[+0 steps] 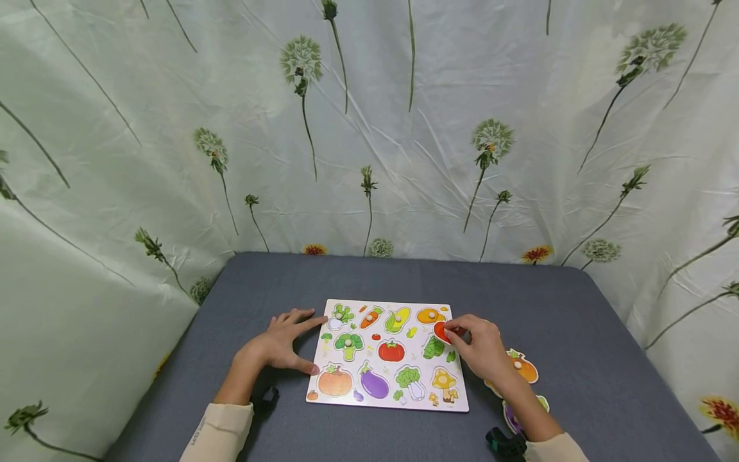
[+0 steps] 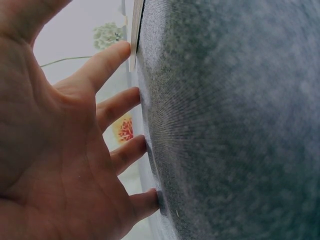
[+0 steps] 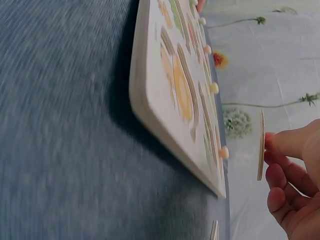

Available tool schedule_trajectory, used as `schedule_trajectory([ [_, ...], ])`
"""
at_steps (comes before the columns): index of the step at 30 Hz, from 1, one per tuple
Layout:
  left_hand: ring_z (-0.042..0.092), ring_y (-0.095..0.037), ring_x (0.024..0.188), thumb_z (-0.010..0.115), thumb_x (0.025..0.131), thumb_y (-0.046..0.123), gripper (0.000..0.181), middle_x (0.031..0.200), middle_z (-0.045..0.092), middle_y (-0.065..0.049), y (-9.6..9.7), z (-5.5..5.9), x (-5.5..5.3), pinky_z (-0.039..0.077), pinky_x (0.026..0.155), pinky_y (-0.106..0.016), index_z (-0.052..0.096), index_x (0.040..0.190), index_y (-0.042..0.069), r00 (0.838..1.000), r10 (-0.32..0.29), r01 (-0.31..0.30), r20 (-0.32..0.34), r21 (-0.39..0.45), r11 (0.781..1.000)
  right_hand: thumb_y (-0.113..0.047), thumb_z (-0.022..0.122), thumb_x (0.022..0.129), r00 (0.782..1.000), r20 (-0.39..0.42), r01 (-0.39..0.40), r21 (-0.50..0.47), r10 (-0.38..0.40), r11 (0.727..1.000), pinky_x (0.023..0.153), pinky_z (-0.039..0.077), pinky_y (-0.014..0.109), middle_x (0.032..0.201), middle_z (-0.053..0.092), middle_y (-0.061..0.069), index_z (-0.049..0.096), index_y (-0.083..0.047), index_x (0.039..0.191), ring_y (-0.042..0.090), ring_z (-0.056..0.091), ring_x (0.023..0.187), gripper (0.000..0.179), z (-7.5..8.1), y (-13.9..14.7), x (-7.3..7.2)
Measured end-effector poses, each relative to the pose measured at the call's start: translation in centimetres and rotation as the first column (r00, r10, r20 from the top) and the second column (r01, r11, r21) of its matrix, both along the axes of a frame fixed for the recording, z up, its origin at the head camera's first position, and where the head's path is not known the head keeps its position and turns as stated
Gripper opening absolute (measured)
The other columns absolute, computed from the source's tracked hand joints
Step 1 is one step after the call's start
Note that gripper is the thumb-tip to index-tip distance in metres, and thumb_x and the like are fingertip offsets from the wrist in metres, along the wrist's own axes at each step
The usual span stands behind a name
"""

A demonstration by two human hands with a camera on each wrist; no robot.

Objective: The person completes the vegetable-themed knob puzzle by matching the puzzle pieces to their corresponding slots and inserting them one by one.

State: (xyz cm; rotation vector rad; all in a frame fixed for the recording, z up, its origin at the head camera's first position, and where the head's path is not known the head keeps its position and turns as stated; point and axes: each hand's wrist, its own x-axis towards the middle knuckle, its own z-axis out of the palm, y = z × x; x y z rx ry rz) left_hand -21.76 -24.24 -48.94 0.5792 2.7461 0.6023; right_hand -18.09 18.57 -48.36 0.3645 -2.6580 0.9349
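A white wooden vegetable puzzle board (image 1: 414, 351) lies flat on the table. My left hand (image 1: 283, 343) is at its left side, fingers spread, with thumb and index finger touching the board's edge. Over the board's right side, my right hand (image 1: 479, 346) pinches a red puzzle piece (image 1: 441, 332) between thumb and fingers. That thin piece (image 3: 261, 146) stands on edge, raised off the board in the right wrist view. Knobbed pieces sit along the back row, including a carrot (image 1: 371, 317) and a corn cob (image 1: 398, 319); a broccoli piece (image 1: 349, 346) sits in front of them.
Loose pieces lie on the grey table (image 1: 519, 289) right of the board, partly under the right forearm: an orange pumpkin piece (image 1: 524, 367) and a purple piece (image 1: 510, 418). A flower-printed curtain (image 1: 416, 160) hangs behind and beside the table.
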Motion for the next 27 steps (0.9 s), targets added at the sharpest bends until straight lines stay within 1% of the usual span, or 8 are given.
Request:
schedule_trajectory([
  [4, 0.026, -0.047, 0.150, 0.089, 0.065, 0.063, 0.109, 0.166, 0.032, -0.014, 0.1, 0.1, 0.0, 0.011, 0.114, -0.081, 0.044, 0.158, 0.029, 1.000, 0.005, -0.005, 0.006, -0.003, 1.000, -0.008, 0.082, 0.087, 0.999, 0.032, -0.043, -0.026, 0.043, 0.999, 0.061, 0.046, 0.021, 0.095, 0.074, 0.000, 0.081, -0.011, 0.100, 0.007, 0.055, 0.072, 0.013, 0.1, -0.9, 0.1],
  [8, 0.026, -0.047, 0.150, 0.088, 0.065, 0.063, 0.109, 0.166, 0.031, -0.014, 0.1, 0.2, 0.0, 0.011, 0.115, -0.081, 0.043, 0.158, 0.029, 1.000, 0.009, -0.009, 0.011, -0.013, 1.000, -0.007, 0.082, 0.087, 0.997, 0.034, -0.075, -0.040, 0.076, 0.996, 0.061, 0.046, 0.021, 0.097, 0.075, 0.000, 0.082, -0.011, 0.100, 0.007, 0.053, 0.071, 0.013, 0.1, -1.7, -0.1],
  [14, 0.026, -0.047, 0.150, 0.088, 0.065, 0.063, 0.109, 0.166, 0.032, -0.014, 0.1, 0.3, 0.0, 0.012, 0.115, -0.080, 0.043, 0.158, 0.028, 1.000, 0.012, -0.012, 0.013, -0.018, 1.000, -0.006, 0.083, 0.086, 0.993, 0.034, -0.111, -0.069, 0.114, 0.991, 0.063, 0.047, 0.021, 0.099, 0.077, -0.001, 0.082, -0.012, 0.099, 0.007, 0.056, 0.075, 0.014, -0.2, -3.1, -0.2],
  [20, 0.027, -0.047, 0.149, 0.088, 0.065, 0.063, 0.110, 0.166, 0.032, -0.015, 0.1, 0.4, 0.1, 0.012, 0.115, -0.080, 0.043, 0.158, 0.027, 1.000, 0.008, -0.008, 0.010, -0.009, 1.000, -0.006, 0.083, 0.086, 0.988, 0.032, -0.146, -0.077, 0.149, 0.986, 0.066, 0.050, 0.022, 0.098, 0.076, -0.004, 0.082, -0.014, 0.097, 0.006, 0.058, 0.078, 0.013, -0.8, -4.4, -0.2],
  [24, 0.027, -0.047, 0.149, 0.088, 0.065, 0.063, 0.109, 0.166, 0.032, -0.015, 0.1, 0.3, 0.1, 0.012, 0.114, -0.081, 0.043, 0.158, 0.027, 1.000, 0.004, -0.004, 0.007, -0.002, 1.000, -0.006, 0.083, 0.086, 0.986, 0.050, -0.156, -0.085, 0.161, 0.984, 0.067, 0.051, 0.022, 0.098, 0.076, -0.005, 0.082, -0.014, 0.098, 0.006, 0.058, 0.079, 0.014, -0.6, -5.4, 0.0],
  [27, 0.027, -0.047, 0.149, 0.088, 0.065, 0.063, 0.109, 0.166, 0.032, -0.015, 0.1, 0.2, 0.0, 0.012, 0.114, -0.081, 0.043, 0.158, 0.027, 1.000, 0.004, -0.004, 0.006, -0.001, 1.000, -0.005, 0.082, 0.086, 0.982, 0.044, -0.179, -0.091, 0.184, 0.980, 0.066, 0.051, 0.022, 0.098, 0.076, -0.003, 0.082, -0.012, 0.098, 0.007, 0.058, 0.079, 0.014, -0.5, -6.0, 0.0],
])
